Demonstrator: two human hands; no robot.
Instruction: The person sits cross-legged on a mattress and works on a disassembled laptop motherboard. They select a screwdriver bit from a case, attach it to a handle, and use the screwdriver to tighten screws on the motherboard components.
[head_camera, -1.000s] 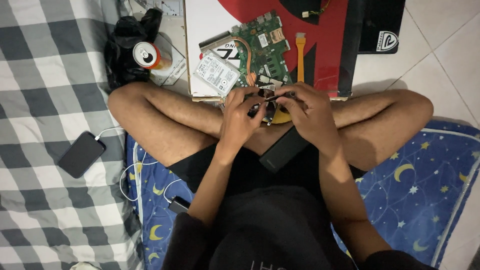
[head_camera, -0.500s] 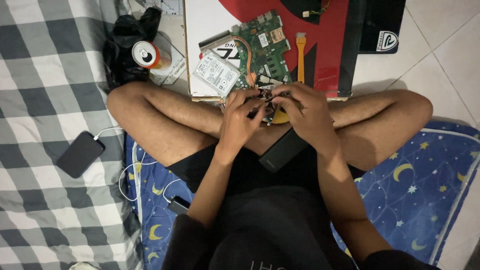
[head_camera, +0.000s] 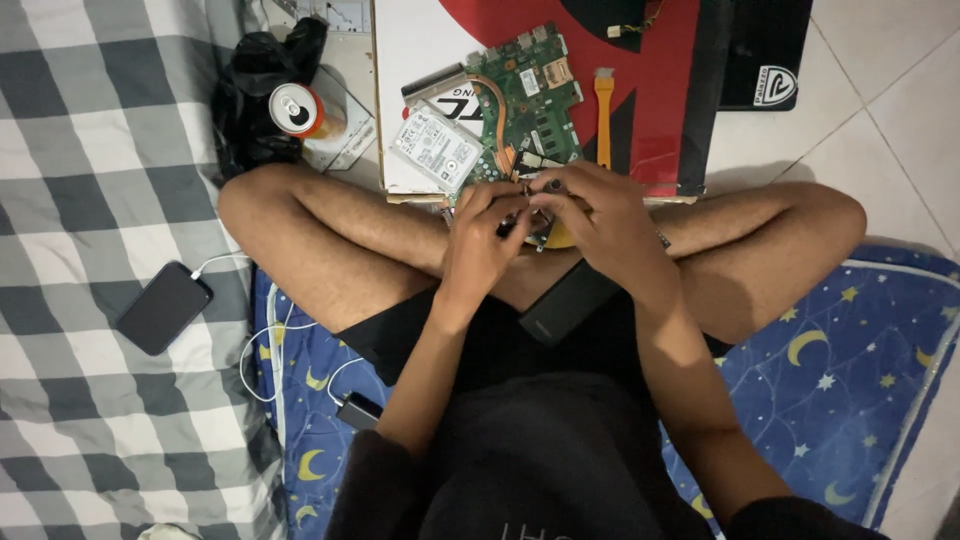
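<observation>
Place: home, floor level | Signs: checked bedding (head_camera: 90, 150), star-and-moon mattress (head_camera: 850, 370), white tiles (head_camera: 880, 90), drink can (head_camera: 296, 110), phone charging (head_camera: 163, 307)

Circuit board (head_camera: 528, 95) as landmark, lying on a flat box (head_camera: 420, 40). Drive (head_camera: 436, 148) on its left; pry tool (head_camera: 603, 115) on its right. Can (head_camera: 297, 110) farther left. Both hands (head_camera: 545, 225) just below its near edge. Phone (head_camera: 163, 307) far lower left, on a blanket (head_camera: 90, 150).
</observation>
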